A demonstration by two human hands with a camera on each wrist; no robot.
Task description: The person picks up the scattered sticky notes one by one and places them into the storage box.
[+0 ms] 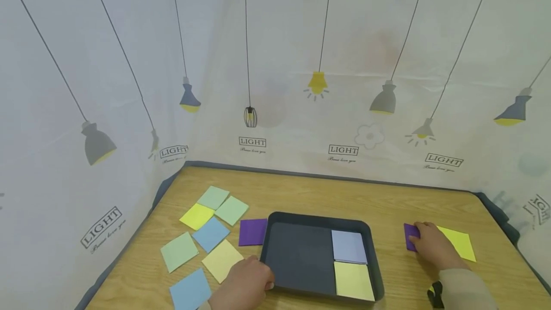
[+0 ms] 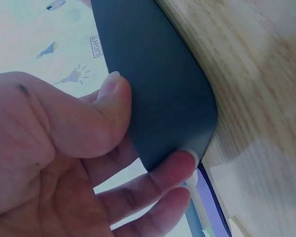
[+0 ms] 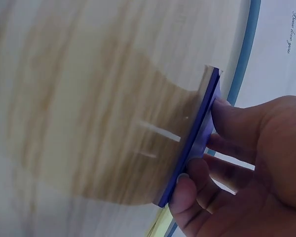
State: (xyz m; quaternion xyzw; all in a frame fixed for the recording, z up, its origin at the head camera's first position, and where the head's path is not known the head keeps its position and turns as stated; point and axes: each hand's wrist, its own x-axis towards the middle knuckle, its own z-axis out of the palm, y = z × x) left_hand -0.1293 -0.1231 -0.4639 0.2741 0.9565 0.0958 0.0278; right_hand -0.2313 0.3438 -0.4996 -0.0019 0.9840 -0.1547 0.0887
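My left hand (image 1: 246, 283) grips the near left corner of a dark grey tray (image 1: 301, 218), its thumb on the outer wall in the left wrist view. A lavender sticky note pad (image 1: 349, 247) and a pale yellow one (image 1: 355, 280) lie in the tray's right side. Off to the tray's right, my right hand (image 1: 435, 245) holds a purple sticky note pad (image 3: 197, 133) between thumb and fingers, low at the tabletop. Just beside that hand lies a bright yellow pad (image 1: 462, 243), partly covered by it.
Left of the tray lie several sticky note pads: another purple one (image 1: 252, 232) against its wall, green (image 1: 232, 210), blue (image 1: 211, 234), cream (image 1: 221, 258) and bright yellow (image 1: 197, 216). A printed white curtain (image 1: 284, 85) hangs behind the wooden table (image 1: 327, 181).
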